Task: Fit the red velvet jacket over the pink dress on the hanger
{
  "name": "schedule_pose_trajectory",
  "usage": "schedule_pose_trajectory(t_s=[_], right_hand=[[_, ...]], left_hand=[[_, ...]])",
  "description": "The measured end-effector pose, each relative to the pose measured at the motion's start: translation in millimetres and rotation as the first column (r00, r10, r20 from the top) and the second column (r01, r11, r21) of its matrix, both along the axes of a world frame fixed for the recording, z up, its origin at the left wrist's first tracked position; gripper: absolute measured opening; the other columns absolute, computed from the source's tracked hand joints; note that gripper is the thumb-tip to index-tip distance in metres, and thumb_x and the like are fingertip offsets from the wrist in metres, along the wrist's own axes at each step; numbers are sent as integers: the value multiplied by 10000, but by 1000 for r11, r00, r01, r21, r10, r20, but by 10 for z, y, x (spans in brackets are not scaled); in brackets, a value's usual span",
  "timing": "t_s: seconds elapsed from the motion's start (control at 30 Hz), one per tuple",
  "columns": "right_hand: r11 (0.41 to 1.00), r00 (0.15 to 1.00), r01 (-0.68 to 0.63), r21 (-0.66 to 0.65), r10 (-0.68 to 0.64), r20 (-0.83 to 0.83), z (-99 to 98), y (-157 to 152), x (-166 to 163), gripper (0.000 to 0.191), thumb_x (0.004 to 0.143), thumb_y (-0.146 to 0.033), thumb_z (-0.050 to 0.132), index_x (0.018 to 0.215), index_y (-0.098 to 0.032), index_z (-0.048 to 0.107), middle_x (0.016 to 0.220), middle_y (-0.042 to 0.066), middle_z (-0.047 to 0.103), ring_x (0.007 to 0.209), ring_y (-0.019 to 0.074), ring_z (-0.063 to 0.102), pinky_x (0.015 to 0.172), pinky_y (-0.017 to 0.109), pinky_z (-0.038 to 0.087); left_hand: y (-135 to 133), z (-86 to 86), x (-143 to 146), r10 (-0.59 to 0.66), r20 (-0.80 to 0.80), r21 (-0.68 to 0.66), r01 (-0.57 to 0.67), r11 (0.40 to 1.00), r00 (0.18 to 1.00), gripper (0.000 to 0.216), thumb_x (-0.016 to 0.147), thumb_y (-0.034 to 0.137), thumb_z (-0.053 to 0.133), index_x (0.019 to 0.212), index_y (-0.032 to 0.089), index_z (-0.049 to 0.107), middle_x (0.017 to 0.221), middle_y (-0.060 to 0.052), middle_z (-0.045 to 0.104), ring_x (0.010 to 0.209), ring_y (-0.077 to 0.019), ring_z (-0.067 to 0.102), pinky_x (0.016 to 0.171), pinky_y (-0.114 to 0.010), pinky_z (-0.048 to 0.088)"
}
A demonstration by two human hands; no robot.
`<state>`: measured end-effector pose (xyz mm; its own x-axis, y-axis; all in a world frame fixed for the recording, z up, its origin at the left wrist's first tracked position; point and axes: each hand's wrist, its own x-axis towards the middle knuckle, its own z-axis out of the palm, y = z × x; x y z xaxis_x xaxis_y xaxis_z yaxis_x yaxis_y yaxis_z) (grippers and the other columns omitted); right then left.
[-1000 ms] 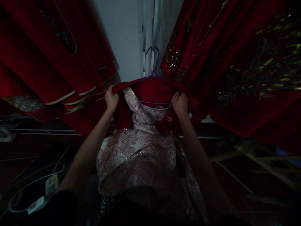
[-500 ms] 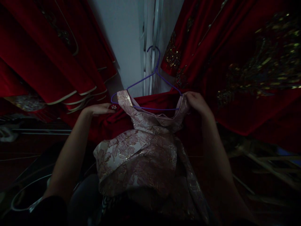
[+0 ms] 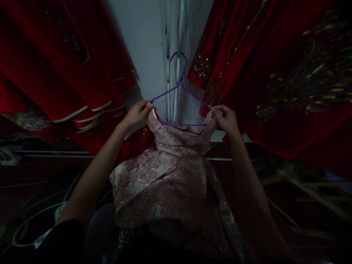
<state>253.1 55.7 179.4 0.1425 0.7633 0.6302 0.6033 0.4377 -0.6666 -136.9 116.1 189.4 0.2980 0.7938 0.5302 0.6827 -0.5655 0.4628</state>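
Note:
A pink brocade dress (image 3: 176,172) with metallic flowers drapes toward me over my lap. Its shoulder parts sit on a purple wire hanger (image 3: 180,82), whose hook points up and away from me. My left hand (image 3: 139,113) pinches the dress's left shoulder at the hanger's end. At the opposite shoulder, my right hand (image 3: 226,118) has thumb and fingers closed on the fabric beside the hanger. A dark red cloth (image 3: 137,145) with a small flower-shaped ornament lies behind the dress, below my left hand.
Red garments (image 3: 82,69) with pale piping hang at the left. More red garments (image 3: 275,121) with gold sequins hang at the right. Between them stands a pale wall panel (image 3: 137,44) with upright metal strips. A white wire loop (image 3: 16,234) lies at lower left.
My left hand has moved right and up from the red cloth onto the dress's left shoulder. The red cloth behind the neckline has dropped away to the left. My right hand has shifted slightly left.

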Motion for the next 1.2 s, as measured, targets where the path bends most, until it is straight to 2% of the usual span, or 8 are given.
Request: schedule_pose_trajectory(t_s=[0.27,0.4,0.53,0.67,0.8,0.9,1.03,1.2], right_hand=[[973,975,192,125,-175,-133,-95,229,217,345,822,-489,588,847,-160,689,863,61,694,846,181,631,834,345,488],[912,859,394,110,-323,-398,-432,306,346,428,807,-537,557,834,-127,677,850,87,684,812,187,626,823,374,492],[910,713,408,-76,-370,-596,-812,80,169,482,763,-585,561,793,-115,662,759,74,657,723,184,602,732,366,499],[941,762,333,-67,-310,-569,-902,-266,-134,427,784,-560,568,829,-144,655,764,46,653,735,167,596,743,338,497],[967,860,254,15,-219,-461,-738,-521,-286,360,827,-510,566,868,-160,642,864,51,662,834,163,611,826,329,484],[970,897,240,36,-207,-390,-636,-649,-306,342,849,-498,549,872,-167,633,869,49,645,846,163,604,818,319,482],[968,905,248,35,-219,-366,-613,-733,-290,345,859,-502,538,879,-170,629,868,49,644,832,163,602,804,315,481],[957,865,290,27,-250,-435,-607,-720,-216,348,844,-498,559,876,-160,637,849,52,658,810,166,610,797,322,487]], left_hand=[[-159,19,-96,161,-28,-11,-162,987,987,544,886,575,403,926,138,723,694,-27,665,613,-132,506,573,-221,332],[-174,-163,-399,217,-135,-120,-234,965,967,530,868,556,416,682,133,676,544,-28,582,522,-114,445,549,-229,304],[-246,-310,-518,128,-226,-249,-185,951,966,482,821,557,474,624,157,656,473,11,509,469,-100,414,503,-223,286],[-378,-240,-210,-115,-160,-327,57,943,980,423,842,518,478,842,165,712,707,-8,683,634,-133,580,583,-205,406],[-455,-53,361,-289,-55,-104,282,954,956,295,832,440,575,868,172,694,1026,-77,713,943,-184,639,857,-300,480],[-440,-66,772,-381,-160,27,389,921,911,218,851,376,583,872,185,688,1271,-91,622,1188,-211,549,1035,-428,403],[-466,-382,1151,-333,-380,55,381,923,863,167,814,329,628,876,200,713,1456,-95,450,1337,-277,403,1145,-582,201],[-769,-634,1235,-165,-387,166,244,955,907,149,803,329,637,878,231,720,1486,-73,401,1296,-306,404,1114,-569,268]])
